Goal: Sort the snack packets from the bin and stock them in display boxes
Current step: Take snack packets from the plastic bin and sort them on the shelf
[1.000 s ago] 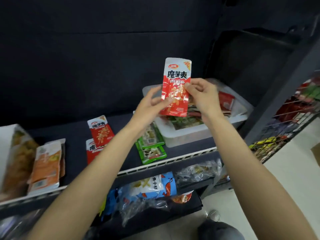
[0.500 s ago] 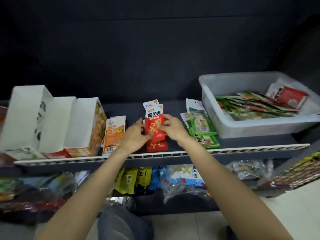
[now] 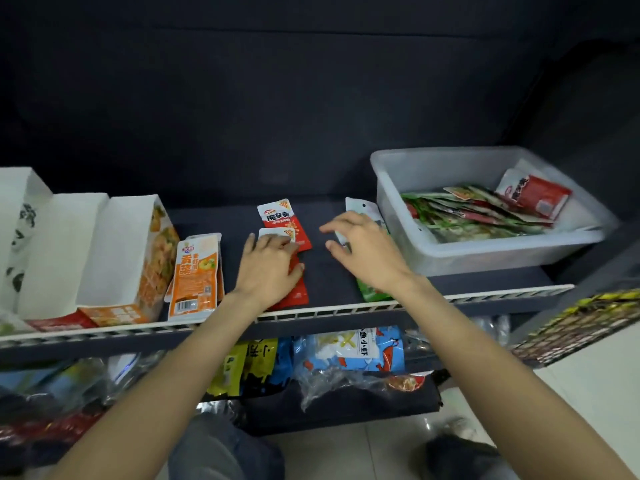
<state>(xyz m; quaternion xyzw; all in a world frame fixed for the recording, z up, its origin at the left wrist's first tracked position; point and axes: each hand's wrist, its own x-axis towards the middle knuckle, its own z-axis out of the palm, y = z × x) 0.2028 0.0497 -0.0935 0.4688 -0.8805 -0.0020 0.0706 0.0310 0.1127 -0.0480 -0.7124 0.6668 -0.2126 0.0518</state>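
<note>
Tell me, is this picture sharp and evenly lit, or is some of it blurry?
Head view: the red packets and the left hand are fairly sharp; the right hand and the bin edge smear slightly; the backdrop is dark; the shelf rail bows from the wide lens.

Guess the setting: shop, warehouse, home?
Probably a small shop or a mock retail shelf: a railed shelf with sorted snack packets, open display boxes, and bagged stock on the shelf below.
</note>
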